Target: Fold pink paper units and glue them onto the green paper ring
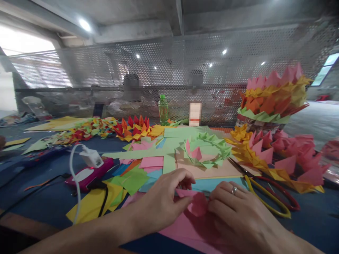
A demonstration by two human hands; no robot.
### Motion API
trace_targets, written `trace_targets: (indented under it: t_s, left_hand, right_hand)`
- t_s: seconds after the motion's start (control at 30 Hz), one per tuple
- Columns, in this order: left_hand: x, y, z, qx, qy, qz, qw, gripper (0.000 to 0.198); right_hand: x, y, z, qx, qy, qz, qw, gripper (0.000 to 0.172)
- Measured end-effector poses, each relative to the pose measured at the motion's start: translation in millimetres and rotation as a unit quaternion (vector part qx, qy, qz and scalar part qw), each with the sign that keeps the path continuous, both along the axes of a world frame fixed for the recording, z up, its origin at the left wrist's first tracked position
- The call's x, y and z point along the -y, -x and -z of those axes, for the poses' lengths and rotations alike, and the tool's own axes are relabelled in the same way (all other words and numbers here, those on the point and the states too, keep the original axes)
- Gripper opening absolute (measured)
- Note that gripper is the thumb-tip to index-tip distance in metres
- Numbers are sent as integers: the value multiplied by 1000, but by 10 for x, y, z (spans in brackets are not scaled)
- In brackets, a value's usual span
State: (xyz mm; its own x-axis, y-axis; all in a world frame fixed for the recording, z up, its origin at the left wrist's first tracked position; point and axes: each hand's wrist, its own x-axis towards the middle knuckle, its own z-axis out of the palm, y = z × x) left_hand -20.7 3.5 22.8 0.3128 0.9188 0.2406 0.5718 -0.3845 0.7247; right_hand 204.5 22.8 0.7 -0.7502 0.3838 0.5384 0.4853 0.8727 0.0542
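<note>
A small piece of pink paper [197, 203], partly folded, is held between my hands near the front of the table. My left hand [169, 197] pinches its upper left edge between thumb and curled fingers. On its right side, the closed fingers of my right hand [235, 204] grip it; a ring shows on one finger. Larger pink sheets [182, 231] lie under both hands. Just beyond stands a ring of folded green paper points [209, 150], with a folded pink piece [192, 151] on its left side.
Scissors [267, 197] with yellow and red handles lie at right. Folded pink and yellow pieces [267, 155] sit below a tall layered paper flower [275, 93]. A power strip [90, 173] with a white charger is at left. A green bottle [163, 109] stands before a perforated metal screen [169, 70].
</note>
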Motion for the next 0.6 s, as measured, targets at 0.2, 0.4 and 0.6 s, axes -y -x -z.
trace_targets:
  t_s: [0.2,0.4,0.6]
  left_hand:
    - [86,19,24,-107,-72,117,985,18]
    - [154,16,-120,-191,-68,208,957,19]
    - [156,45,-143,-169,-13,191,967,3]
  right_hand:
    - [18,24,64,-28,-5,-33,999,17]
    - [58,-16,-15,16,51,-28,998,16]
    - [71,-9,-102,20,82,-45,995,17]
